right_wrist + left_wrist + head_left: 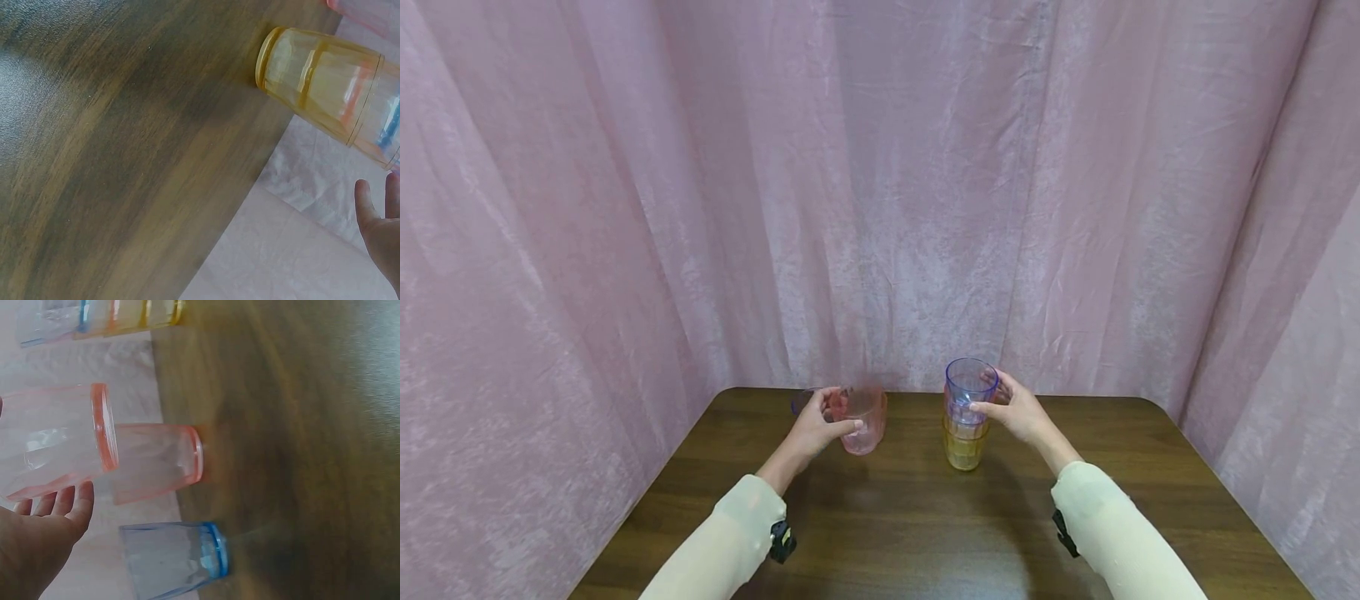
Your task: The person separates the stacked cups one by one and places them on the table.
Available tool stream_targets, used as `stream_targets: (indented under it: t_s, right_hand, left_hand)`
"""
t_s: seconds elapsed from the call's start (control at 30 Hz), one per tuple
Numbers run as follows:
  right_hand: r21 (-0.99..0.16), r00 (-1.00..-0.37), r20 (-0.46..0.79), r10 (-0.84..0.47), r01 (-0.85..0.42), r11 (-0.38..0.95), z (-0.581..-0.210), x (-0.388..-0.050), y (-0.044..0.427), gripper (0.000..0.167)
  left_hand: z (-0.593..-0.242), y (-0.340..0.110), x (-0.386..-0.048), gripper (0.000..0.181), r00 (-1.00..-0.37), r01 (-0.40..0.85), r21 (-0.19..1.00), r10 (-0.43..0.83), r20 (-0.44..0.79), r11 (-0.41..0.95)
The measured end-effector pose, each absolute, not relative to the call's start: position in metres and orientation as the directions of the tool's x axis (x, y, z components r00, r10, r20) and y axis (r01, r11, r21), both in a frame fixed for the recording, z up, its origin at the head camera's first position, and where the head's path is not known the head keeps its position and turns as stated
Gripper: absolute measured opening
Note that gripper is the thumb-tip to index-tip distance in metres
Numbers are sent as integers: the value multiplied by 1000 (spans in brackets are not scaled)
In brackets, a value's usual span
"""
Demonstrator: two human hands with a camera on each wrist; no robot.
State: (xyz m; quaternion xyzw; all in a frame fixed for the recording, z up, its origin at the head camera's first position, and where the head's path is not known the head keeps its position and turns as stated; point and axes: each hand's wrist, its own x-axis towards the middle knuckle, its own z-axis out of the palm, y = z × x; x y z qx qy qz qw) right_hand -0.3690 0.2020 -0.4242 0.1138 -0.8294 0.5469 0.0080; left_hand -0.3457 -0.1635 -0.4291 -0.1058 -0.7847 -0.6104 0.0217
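My left hand (811,429) grips a clear pink tumbler (53,440), which hangs off the table with its thick coloured base showing. Behind it a second pink tumbler (159,459) stands upright on the table, beside a blue-tinted tumbler (172,556). My right hand (1018,410) is around the upper part of a nested stack, thumb in front and fingers behind. At the top of that stack is a blue-rimmed tumbler (972,377). Below it sit a pink one and yellow tumblers (290,59), the lowest resting on the table. The right fingertips are partly cut off in the right wrist view.
The brown wooden table (895,525) has rounded far corners. Pink curtains (925,208) hang behind it and along both sides, close to its far edge. The stack stands to the right of the loose tumblers, with bare tabletop between them.
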Motion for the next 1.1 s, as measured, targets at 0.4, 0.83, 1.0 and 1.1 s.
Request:
stream_targets:
  t_s: [0.4,0.83,1.0,1.1]
  right_hand:
    - [-901,-976,134,-172,-192,389,-425,-369,202,89]
    - [-895,-973,153,-173,-211,392,-425,-369,202,86]
    - [-898,-973,150,-174,-208,387,-426,-369,202,86]
    - [-901,-973,150,-174,-207,382,-426,-370,202,86]
  left_hand:
    - [-467,-167,-352,82,-983,170,954,107,147,248]
    - [-489,-162,-351,80,-987,157,935,87,137,319]
    - [-495,-161,-349,80,-986,164,933,86,144,320]
    - [-497,-161,-348,80,-986,162,934,94,139,320]
